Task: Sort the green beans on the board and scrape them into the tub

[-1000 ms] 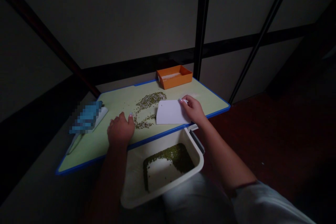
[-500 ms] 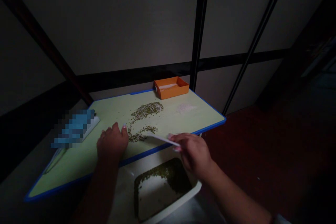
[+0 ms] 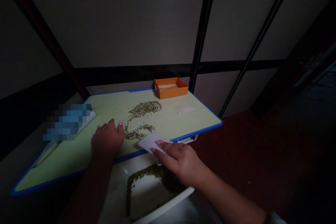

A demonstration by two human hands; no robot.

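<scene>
My right hand [image 3: 181, 159] pinches a white plastic scraper [image 3: 151, 141] between thumb and fingers. The scraper is tilted at the table's near edge, by a small patch of green beans [image 3: 139, 132] mixed with white grains. Behind it lies a larger mixed pile of beans and grains [image 3: 145, 108]. Left of the beans, my left hand [image 3: 108, 140] rests on the tabletop, thumb apart from the fingers, holding nothing. Below the edge sits a white bin [image 3: 181, 196] with green beans along its bottom, partly hidden by my right hand and forearm.
The pale green table [image 3: 105, 103] has a blue rim. An orange tray [image 3: 172, 92] holding white grains stands at the back, with a white grain patch [image 3: 183, 108] in front. A blurred blue object [image 3: 69, 120] lies at the left. Panelled doors [image 3: 136, 17] rise behind.
My right hand has brought the scraper from flat above the table, past an edge-on turn, to tilted lower left at the near edge. A white grain patch came into sight. My left hand stays on the table.
</scene>
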